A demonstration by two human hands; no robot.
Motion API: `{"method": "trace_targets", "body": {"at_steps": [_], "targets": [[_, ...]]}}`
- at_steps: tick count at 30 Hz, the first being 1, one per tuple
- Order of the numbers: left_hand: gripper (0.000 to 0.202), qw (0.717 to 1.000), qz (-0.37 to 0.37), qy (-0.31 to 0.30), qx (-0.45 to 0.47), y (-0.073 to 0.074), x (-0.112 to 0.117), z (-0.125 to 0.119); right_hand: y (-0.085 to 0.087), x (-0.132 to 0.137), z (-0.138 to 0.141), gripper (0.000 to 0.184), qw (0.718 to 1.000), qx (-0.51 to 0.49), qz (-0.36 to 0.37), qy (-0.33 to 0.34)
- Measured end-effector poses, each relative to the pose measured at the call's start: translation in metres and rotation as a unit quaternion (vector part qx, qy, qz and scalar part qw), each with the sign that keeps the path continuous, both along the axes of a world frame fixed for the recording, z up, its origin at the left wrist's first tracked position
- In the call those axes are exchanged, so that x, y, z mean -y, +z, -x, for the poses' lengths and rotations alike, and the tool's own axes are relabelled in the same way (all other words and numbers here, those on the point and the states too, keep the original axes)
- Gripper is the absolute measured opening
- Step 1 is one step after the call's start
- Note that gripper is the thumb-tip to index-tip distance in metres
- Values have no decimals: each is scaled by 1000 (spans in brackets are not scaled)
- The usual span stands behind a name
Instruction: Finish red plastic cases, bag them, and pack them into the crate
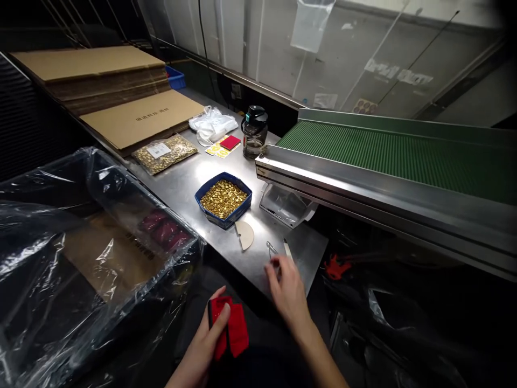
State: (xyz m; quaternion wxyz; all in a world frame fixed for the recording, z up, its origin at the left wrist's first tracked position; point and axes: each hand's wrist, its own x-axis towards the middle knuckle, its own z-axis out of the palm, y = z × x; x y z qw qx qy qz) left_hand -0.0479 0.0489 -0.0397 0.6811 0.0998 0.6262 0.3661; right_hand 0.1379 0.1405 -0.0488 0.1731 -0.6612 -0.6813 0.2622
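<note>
Some red fabric (238, 331) is pinched in the left grip (207, 335); right grip (287, 286), fingers curled, hold unclear.

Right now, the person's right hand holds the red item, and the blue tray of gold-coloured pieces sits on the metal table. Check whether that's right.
Not quite: the head view shows the red item in the left hand, while the right hand is apart from it. The rest stands: the blue tray of gold-coloured pieces sits on the metal table.
</note>
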Motion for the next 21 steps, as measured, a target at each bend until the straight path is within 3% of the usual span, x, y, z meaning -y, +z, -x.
{"method": "trace_targets", "body": {"at_steps": [3,5,7,9,10,12,14,16,18,21], "targets": [[71,992,52,66,95,6,-8,-7,14,51,2,14,975,-136,88,152],[64,986,54,78,134,8,-11,-13,14,78,6,16,951,-207,129,190],[64,979,53,56,190,9,-12,-17,8,93,6,21,942,-274,146,127],[68,973,31,14,229,12,-12,-18,1,96,1,31,908,-380,175,-4],[69,975,12,-8,224,14,-11,-17,-1,95,-2,37,868,-447,200,-79],[68,985,-32,-43,163,16,-10,-16,-2,89,-10,44,750,-576,255,-202],[67,991,-72,-66,87,16,-8,-14,1,83,-16,44,627,-671,306,-252],[66,989,-114,-82,48,12,-4,-13,2,80,-18,43,539,-723,345,-259],[67,984,-152,-85,36,6,1,-13,1,81,-19,39,490,-745,368,-265],[75,978,-183,-87,41,-2,8,-10,-3,86,-17,34,461,-755,378,-274]]}}
